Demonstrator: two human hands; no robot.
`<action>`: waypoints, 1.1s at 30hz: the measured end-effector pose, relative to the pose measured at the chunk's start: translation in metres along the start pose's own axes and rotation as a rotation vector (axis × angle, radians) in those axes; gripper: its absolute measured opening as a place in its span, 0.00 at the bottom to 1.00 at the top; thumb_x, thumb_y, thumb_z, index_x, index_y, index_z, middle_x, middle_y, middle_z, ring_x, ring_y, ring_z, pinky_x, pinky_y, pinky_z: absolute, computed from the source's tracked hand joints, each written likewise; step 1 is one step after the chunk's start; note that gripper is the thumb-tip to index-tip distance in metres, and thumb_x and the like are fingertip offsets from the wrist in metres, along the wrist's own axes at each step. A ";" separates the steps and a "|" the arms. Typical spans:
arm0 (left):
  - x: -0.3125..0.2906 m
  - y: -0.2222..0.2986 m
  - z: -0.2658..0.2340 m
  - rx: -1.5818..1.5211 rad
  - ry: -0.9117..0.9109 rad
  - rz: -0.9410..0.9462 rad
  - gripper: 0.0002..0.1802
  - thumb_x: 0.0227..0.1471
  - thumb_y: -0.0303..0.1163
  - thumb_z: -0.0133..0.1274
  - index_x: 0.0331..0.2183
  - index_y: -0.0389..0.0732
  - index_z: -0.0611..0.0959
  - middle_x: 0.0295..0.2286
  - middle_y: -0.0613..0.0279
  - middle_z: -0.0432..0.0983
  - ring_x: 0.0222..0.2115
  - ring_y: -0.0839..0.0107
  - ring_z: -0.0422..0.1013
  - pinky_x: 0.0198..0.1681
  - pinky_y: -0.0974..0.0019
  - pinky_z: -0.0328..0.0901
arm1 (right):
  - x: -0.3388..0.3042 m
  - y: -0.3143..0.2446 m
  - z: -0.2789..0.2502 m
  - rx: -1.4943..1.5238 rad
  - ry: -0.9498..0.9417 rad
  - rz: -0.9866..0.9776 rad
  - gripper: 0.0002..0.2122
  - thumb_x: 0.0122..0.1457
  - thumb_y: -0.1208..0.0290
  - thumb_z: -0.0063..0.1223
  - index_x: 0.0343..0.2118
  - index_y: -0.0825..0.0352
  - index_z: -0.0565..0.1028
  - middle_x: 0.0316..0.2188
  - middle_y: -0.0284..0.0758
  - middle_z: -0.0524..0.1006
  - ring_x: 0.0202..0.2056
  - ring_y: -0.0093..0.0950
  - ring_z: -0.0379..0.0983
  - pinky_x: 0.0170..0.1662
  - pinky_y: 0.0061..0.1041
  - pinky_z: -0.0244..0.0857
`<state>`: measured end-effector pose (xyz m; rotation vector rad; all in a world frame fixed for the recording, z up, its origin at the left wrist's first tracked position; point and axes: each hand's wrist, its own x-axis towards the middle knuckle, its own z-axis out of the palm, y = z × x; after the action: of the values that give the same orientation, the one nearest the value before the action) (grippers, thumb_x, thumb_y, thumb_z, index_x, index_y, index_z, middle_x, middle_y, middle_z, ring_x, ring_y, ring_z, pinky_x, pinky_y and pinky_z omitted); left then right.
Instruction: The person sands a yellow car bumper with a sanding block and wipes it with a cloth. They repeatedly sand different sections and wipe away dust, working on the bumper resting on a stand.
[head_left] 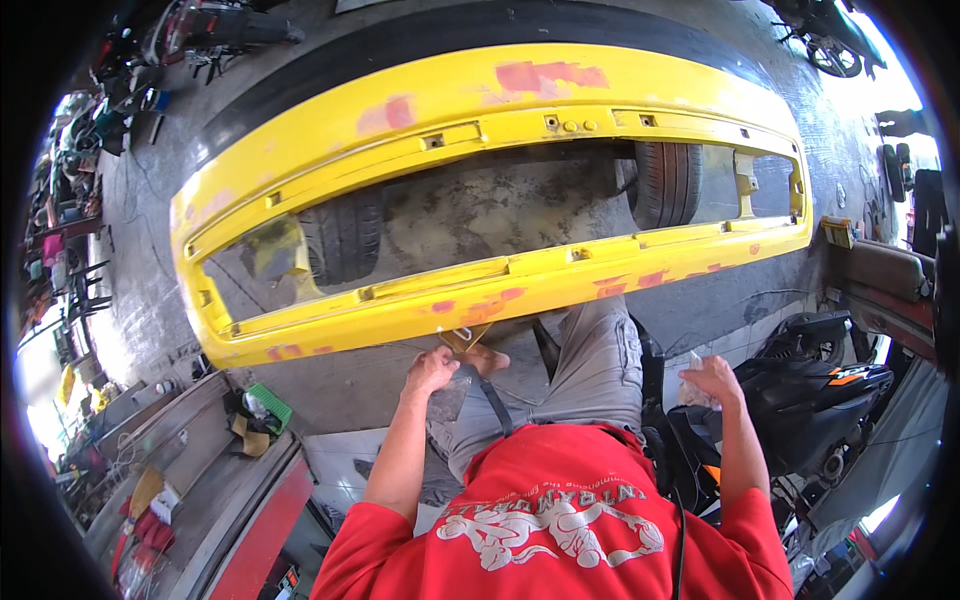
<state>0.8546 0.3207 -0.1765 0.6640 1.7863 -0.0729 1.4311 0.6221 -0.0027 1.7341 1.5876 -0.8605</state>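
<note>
In front of me lies a long yellow bumper, with reddish patches along its near and far edges. My left hand is closed just short of its near edge, left of my lap. A thin greyish sheet hangs from those fingers; its exact kind I cannot make out. To the right of my knees my right hand is closed on a crumpled whitish piece, perhaps cloth or plastic. Neither hand touches the bumper.
Two tyres show through the bumper's opening. Beyond it a black curved panel lies on the floor. A black motorcycle stands close on my right. At the left are a wooden bench and a green basket.
</note>
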 end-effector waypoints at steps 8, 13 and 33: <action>0.074 -0.029 0.026 0.283 0.596 0.193 0.53 0.49 0.48 0.79 0.72 0.52 0.72 0.67 0.49 0.74 0.70 0.48 0.68 0.74 0.45 0.62 | 0.096 0.000 -0.007 -0.462 -0.248 0.104 0.35 0.49 0.38 0.77 0.47 0.69 0.89 0.53 0.50 0.87 0.57 0.48 0.84 0.61 0.44 0.77; 0.133 -0.064 0.037 -0.067 0.624 0.331 0.39 0.54 0.44 0.76 0.64 0.49 0.82 0.63 0.55 0.79 0.66 0.48 0.71 0.70 0.44 0.66 | 0.175 0.012 0.021 -0.672 -0.304 -0.013 0.36 0.51 0.36 0.73 0.49 0.68 0.89 0.56 0.50 0.86 0.59 0.48 0.83 0.62 0.46 0.76; 0.057 0.117 0.132 -0.833 0.455 0.503 0.26 0.70 0.42 0.66 0.61 0.37 0.85 0.46 0.53 0.91 0.50 0.70 0.85 0.55 0.65 0.76 | 0.119 -0.020 -0.008 0.237 0.030 -0.581 0.15 0.61 0.65 0.74 0.45 0.68 0.87 0.32 0.41 0.88 0.26 0.27 0.81 0.33 0.33 0.75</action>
<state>1.0139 0.3914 -0.2379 0.5045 1.7935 1.1774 1.4186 0.7000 -0.0950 1.4463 2.1262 -1.3458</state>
